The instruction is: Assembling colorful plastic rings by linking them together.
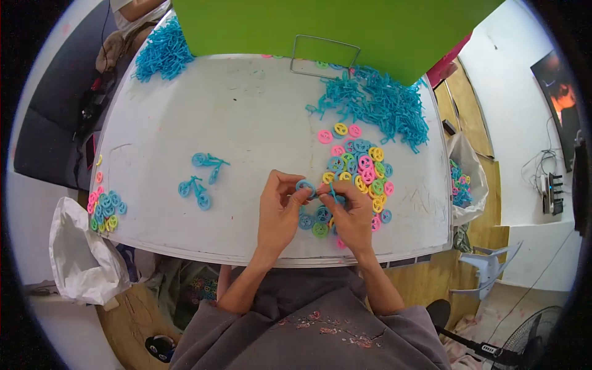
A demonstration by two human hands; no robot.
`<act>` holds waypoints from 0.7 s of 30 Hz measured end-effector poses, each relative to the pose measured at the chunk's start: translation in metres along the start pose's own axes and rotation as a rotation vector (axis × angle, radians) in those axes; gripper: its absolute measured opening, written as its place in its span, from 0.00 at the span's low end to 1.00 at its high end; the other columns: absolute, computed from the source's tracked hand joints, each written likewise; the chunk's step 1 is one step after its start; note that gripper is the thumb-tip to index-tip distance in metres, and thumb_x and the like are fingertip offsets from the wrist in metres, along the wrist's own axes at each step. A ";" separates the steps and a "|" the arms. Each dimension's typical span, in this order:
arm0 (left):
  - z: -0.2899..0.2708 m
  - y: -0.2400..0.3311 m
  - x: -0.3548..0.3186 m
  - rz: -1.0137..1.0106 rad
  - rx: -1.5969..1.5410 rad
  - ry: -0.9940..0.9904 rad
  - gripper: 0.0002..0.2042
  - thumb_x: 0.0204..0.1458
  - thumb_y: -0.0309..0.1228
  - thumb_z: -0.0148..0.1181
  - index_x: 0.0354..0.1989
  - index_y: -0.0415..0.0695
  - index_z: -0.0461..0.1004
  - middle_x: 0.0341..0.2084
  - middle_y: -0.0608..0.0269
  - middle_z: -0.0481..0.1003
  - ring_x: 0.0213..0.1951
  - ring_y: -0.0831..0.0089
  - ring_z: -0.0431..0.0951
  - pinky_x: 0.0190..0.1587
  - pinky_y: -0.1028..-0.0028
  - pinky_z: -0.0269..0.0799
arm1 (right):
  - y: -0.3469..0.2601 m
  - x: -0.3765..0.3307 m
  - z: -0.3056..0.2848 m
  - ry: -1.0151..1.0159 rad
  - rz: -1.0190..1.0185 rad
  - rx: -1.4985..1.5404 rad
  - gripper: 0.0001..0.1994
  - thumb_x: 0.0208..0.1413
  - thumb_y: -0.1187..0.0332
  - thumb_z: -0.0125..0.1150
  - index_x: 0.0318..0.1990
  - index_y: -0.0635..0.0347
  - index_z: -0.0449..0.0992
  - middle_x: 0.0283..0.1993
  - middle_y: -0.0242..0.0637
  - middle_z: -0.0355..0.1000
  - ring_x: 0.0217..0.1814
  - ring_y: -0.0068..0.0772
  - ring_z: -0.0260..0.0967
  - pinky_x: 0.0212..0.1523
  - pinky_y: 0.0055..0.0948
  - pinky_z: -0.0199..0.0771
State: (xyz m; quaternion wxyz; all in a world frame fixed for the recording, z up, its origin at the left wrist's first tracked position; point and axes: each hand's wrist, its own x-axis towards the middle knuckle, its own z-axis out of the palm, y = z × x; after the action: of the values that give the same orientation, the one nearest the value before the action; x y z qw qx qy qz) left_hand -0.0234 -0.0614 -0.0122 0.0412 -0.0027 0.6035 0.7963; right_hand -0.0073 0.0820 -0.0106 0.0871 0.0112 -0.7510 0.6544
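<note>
My left hand [279,213] pinches a small blue plastic wheel [304,184] between thumb and fingers. My right hand [353,216] grips a blue plastic frame piece [332,192] against that wheel; the two hands touch over the white table [234,111]. Just under and to the right of them lies a pile of pink, yellow, green and blue wheels [361,166]. A heap of blue frame pieces [382,105] sits beyond it. Two finished blue toy bicycles [196,190] [209,163] lie to the left of my hands.
A second heap of blue frames [161,54] is at the far left corner, and a small cluster of coloured wheels [106,206] at the left edge. A green board [333,28] and wire stand [325,57] rise behind. White bags [83,253] [465,182] hang at both sides.
</note>
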 end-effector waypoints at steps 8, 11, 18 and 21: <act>0.009 -0.002 0.000 0.183 0.290 0.054 0.09 0.51 0.12 0.51 0.38 0.37 0.64 0.31 0.60 0.71 0.34 0.77 0.74 0.38 0.78 0.73 | -0.012 0.000 0.000 -0.007 0.209 0.018 0.08 0.56 0.77 0.58 0.43 0.67 0.71 0.38 0.35 0.74 0.39 0.21 0.71 0.41 0.20 0.71; 0.017 0.002 -0.001 0.283 0.302 0.064 0.09 0.50 0.11 0.49 0.37 0.37 0.65 0.30 0.59 0.72 0.34 0.75 0.74 0.39 0.77 0.73 | -0.008 -0.003 -0.002 -0.016 0.228 0.222 0.08 0.55 0.75 0.60 0.41 0.66 0.72 0.38 0.36 0.75 0.38 0.24 0.73 0.40 0.23 0.73; 0.020 0.010 -0.006 0.249 0.499 0.070 0.07 0.51 0.14 0.51 0.37 0.36 0.65 0.30 0.55 0.73 0.33 0.71 0.76 0.39 0.73 0.73 | -0.016 0.000 -0.008 -0.030 0.156 0.147 0.07 0.57 0.74 0.59 0.40 0.67 0.71 0.37 0.35 0.74 0.39 0.22 0.72 0.41 0.22 0.74; 0.023 0.007 -0.007 0.323 0.537 0.124 0.09 0.48 0.13 0.53 0.36 0.37 0.66 0.29 0.53 0.75 0.31 0.59 0.78 0.33 0.67 0.71 | -0.018 -0.001 -0.009 -0.017 0.184 0.052 0.07 0.57 0.74 0.59 0.40 0.67 0.71 0.36 0.36 0.74 0.38 0.22 0.73 0.40 0.22 0.75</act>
State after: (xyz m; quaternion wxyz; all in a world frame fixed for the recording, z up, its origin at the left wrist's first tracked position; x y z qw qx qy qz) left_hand -0.0155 -0.0413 0.0010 -0.1232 0.0557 0.7862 0.6030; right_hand -0.0027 0.0881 0.0078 0.0197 -0.0499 -0.7324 0.6788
